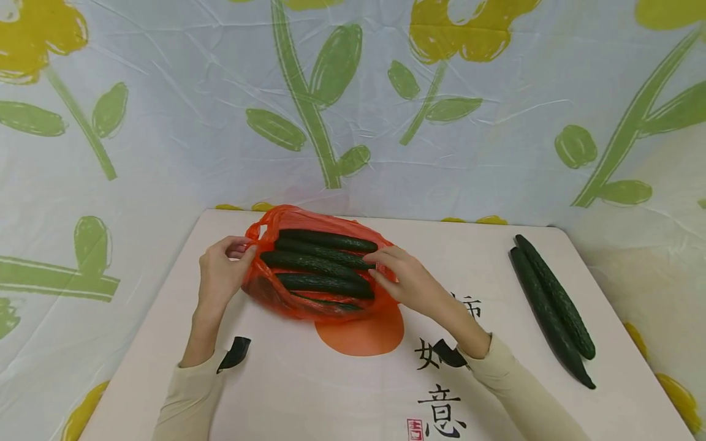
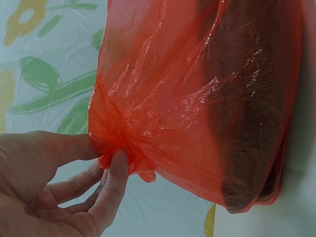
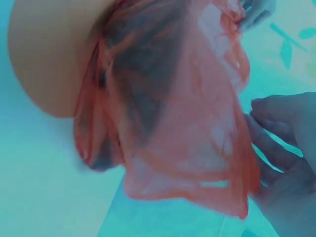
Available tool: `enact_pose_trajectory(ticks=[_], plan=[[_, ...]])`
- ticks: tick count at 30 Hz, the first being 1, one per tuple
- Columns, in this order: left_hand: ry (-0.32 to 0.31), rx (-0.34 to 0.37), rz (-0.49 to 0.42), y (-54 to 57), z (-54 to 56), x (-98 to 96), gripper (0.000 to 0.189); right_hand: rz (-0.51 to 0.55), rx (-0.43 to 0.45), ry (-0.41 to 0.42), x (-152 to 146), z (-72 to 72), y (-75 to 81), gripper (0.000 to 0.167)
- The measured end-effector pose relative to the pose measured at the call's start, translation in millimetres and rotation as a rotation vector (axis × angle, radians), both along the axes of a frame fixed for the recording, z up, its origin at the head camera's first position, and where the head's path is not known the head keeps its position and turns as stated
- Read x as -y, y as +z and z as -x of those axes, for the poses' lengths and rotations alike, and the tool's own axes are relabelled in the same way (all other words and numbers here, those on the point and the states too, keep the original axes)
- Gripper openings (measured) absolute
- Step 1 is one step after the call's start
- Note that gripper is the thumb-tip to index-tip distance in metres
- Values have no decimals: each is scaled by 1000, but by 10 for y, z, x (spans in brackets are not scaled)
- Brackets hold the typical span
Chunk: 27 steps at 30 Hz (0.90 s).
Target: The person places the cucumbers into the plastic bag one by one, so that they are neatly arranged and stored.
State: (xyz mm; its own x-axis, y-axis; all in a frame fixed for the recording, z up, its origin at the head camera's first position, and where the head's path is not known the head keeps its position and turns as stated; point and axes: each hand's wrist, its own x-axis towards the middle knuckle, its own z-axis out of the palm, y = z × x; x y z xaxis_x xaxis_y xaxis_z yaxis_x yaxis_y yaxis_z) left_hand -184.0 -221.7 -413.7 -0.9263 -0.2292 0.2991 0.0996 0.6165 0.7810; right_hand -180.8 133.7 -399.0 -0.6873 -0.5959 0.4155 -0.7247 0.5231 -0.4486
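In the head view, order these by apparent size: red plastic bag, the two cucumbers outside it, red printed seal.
1. Red plastic bag
2. Left loose cucumber and right loose cucumber: too alike to rank
3. Red printed seal

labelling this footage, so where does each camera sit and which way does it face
Head: worn on the head, facing forward and down; shows both forearms, left hand and right hand.
Left wrist: on that wrist, facing the red bag; shows the left hand pinching it.
Right wrist: on that wrist, facing the bag; shows the right hand at the right edge.
Shared: head and left wrist both show that pinch.
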Motion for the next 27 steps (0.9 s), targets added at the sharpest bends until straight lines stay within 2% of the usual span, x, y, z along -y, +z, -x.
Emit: enact_pose_trajectory(ticks=[9, 20, 27], plan=[[-2, 29, 9, 12, -16, -28, 20, 173, -6, -87, -274, -19, -51, 28], [6, 50, 12, 9, -10, -60, 22, 288, 1, -236, -655, -75, -151, 27], [8, 46, 9, 7, -32, -50, 22, 361, 18, -302, -861, -91, -260, 26]])
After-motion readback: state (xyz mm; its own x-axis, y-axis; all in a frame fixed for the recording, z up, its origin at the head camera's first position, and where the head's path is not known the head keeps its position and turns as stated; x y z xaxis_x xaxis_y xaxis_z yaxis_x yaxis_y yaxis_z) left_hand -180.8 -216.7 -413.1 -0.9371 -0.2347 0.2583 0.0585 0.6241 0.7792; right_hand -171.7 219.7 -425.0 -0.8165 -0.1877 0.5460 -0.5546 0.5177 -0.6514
